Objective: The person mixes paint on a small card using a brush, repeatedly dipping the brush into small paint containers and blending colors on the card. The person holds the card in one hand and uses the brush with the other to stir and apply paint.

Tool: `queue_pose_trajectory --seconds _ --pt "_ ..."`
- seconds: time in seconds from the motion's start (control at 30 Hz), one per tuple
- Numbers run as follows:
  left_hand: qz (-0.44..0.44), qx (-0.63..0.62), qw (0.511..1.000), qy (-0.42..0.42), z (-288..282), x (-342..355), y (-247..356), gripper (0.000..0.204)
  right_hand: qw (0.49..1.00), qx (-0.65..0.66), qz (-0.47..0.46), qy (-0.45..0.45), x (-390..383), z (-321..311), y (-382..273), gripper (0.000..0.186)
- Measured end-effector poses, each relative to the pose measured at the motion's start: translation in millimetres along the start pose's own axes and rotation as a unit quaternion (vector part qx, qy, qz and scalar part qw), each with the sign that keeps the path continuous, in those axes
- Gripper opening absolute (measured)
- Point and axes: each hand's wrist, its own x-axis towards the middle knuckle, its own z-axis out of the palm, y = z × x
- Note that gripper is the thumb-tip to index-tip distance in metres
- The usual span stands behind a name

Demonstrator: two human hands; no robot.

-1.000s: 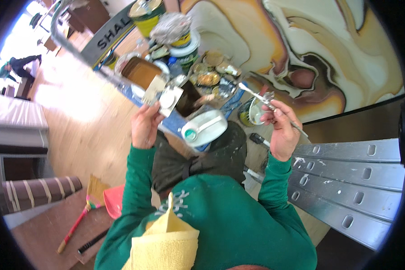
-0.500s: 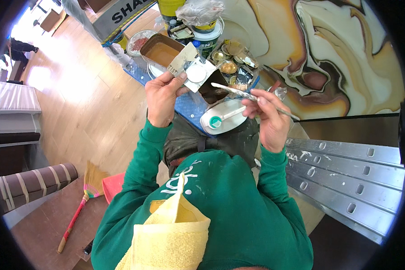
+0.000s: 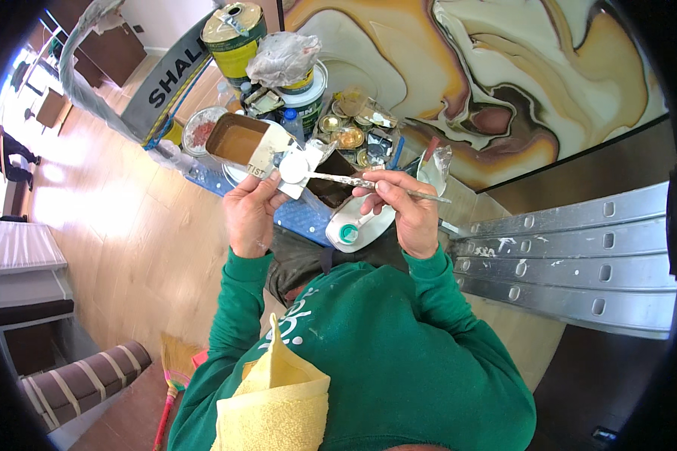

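My left hand [image 3: 250, 216] pinches a pale piece of card [image 3: 266, 156] bearing a round white patch [image 3: 294, 167], which could be paint or a small lid. In my right hand [image 3: 410, 214] a thin, paint-smeared paintbrush [image 3: 342, 179] is held between thumb and fingers, like a pen. Its white-coated tip lies at the right edge of the white patch; whether it touches, I cannot tell. Just below the brush stands a white jug [image 3: 372, 228] with a green cap. Behind the card sits a tub of brown paint [image 3: 233, 137], partly covered by it.
A blue platform [image 3: 301, 219] carries several open paint tins [image 3: 349, 137], a dark container [image 3: 331, 188] and paint buckets [image 3: 235, 45]. Marbled panels [image 3: 489, 90] stand behind. An aluminium ladder [image 3: 572, 255] lies at the right, a broom [image 3: 174, 376] at the lower left. A yellow towel [image 3: 274, 410] hangs on my chest.
My right hand has brought the brush leftward, so its tip is now at the white patch. The whole view has shifted, and the card stays in my left hand.
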Motion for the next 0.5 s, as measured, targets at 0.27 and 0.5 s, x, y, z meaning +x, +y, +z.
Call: queue_pose_trajectory --seconds 0.27,0.5 --pt "-0.007 0.013 1.000 -0.022 -0.1 -0.7 3.7 0.023 0.999 -0.040 -0.002 0.011 -9.0 -8.1 0.5 0.028" --pt "-0.012 0.000 1.000 0.028 -14.9 -14.3 -3.0 0.025 0.998 -0.034 -0.011 0.053 -28.6 -36.9 -1.4 0.030"
